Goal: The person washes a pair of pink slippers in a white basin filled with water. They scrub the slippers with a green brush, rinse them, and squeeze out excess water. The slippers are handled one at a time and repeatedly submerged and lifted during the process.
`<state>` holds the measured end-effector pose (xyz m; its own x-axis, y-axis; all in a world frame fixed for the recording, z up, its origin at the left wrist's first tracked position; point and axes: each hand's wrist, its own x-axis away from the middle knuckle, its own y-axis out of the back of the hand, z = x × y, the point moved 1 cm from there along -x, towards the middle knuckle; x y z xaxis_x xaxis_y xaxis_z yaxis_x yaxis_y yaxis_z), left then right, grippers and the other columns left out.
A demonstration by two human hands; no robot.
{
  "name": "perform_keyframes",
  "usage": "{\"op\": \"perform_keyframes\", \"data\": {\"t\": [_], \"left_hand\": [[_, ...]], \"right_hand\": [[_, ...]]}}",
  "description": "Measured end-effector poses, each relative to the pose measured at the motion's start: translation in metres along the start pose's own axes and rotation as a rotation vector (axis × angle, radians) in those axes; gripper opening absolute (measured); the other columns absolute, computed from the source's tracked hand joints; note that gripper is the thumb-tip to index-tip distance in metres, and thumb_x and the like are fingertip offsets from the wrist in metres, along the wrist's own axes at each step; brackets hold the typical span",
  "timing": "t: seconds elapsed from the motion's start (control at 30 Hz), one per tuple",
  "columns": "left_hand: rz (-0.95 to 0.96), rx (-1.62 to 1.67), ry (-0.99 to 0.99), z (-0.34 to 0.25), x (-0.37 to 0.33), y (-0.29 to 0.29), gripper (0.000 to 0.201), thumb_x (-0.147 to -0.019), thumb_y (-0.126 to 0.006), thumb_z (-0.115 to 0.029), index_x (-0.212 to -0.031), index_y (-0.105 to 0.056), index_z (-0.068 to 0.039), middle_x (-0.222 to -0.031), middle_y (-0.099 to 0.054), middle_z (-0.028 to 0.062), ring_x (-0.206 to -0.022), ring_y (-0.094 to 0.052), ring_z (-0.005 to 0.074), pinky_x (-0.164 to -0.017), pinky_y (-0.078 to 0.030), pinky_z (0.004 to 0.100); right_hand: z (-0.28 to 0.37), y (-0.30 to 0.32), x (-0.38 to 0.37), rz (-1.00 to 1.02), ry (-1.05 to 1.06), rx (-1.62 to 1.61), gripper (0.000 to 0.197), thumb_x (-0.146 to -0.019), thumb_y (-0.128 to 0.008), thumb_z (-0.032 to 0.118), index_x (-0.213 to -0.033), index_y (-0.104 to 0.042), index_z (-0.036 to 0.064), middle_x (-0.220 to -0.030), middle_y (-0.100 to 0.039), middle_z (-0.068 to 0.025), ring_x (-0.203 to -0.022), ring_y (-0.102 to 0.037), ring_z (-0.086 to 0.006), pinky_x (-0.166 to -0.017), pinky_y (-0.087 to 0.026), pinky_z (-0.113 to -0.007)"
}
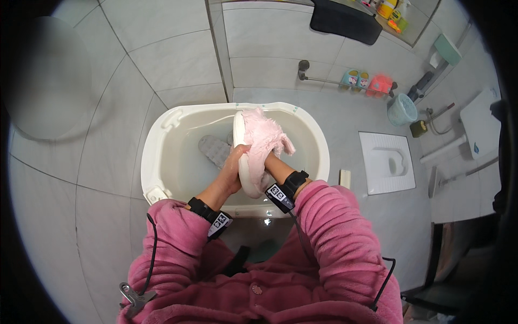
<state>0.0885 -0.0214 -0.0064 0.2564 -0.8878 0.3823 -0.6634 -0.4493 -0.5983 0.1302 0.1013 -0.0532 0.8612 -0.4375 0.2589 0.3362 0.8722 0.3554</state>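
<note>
A pink fluffy slipper point(260, 134) with a thick white sole is tilted on its side above a white plastic tub point(318, 146) with water in it. My left hand point(234, 168) grips the sole from the left, thumb across its edge. My right hand point(276, 166) reaches into the slipper from the right; the pink upper hides its fingers. A grey, bumpy slipper-shaped piece point(215, 150) lies in the water left of the slipper, partly covered by my left hand and the slipper.
A squat toilet point(388, 163) is set in the floor at right, with a light blue bucket point(402, 109) beyond it. Slippers point(356, 80) hang on a wall rail. A dark mat point(345, 21) drapes over the ledge, near bottles point(396, 16). Tiled wall point(118, 135) stands left.
</note>
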Motion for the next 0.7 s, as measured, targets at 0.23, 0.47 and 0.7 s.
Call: {"op": "perform_keyframes", "data": {"t": [0.23, 0.47, 0.7], "left_hand": [[0.021, 0.301, -0.020, -0.036, -0.002, 0.019, 0.059, -0.097, -0.051, -0.046, -0.134, -0.054, -0.001, -0.122, -0.066, 0.0173, -0.105, -0.066, 0.0320, -0.094, -0.053, 0.0458], [-0.033, 0.089, 0.053, -0.011, 0.005, 0.010, 0.052, -0.099, -0.051, -0.042, -0.135, -0.054, -0.004, -0.120, -0.067, 0.0139, -0.102, -0.068, 0.0265, -0.091, -0.055, 0.0422], [0.098, 0.299, -0.006, -0.017, -0.006, 0.009, 0.059, -0.097, -0.053, -0.046, -0.139, -0.050, -0.004, -0.125, -0.065, 0.0145, -0.108, -0.066, 0.0295, -0.096, -0.053, 0.0435]], "right_hand": [[-0.006, -0.039, 0.031, -0.220, 0.714, 0.289, 0.059, -0.086, -0.061, 0.014, -0.142, -0.048, 0.0016, -0.146, -0.049, -0.0209, -0.137, -0.043, -0.0372, -0.115, -0.034, -0.039], [-0.002, -0.012, 0.014, -0.121, 0.229, -0.227, 0.053, -0.090, -0.056, 0.013, -0.141, -0.049, 0.0010, -0.144, -0.052, -0.0201, -0.135, -0.047, -0.0355, -0.114, -0.035, -0.040], [-0.004, -0.022, 0.010, -0.085, 0.376, -0.037, 0.052, -0.091, -0.053, 0.013, -0.141, -0.050, 0.0004, -0.145, -0.050, -0.0213, -0.137, -0.045, -0.0373, -0.115, -0.034, -0.041]]}}
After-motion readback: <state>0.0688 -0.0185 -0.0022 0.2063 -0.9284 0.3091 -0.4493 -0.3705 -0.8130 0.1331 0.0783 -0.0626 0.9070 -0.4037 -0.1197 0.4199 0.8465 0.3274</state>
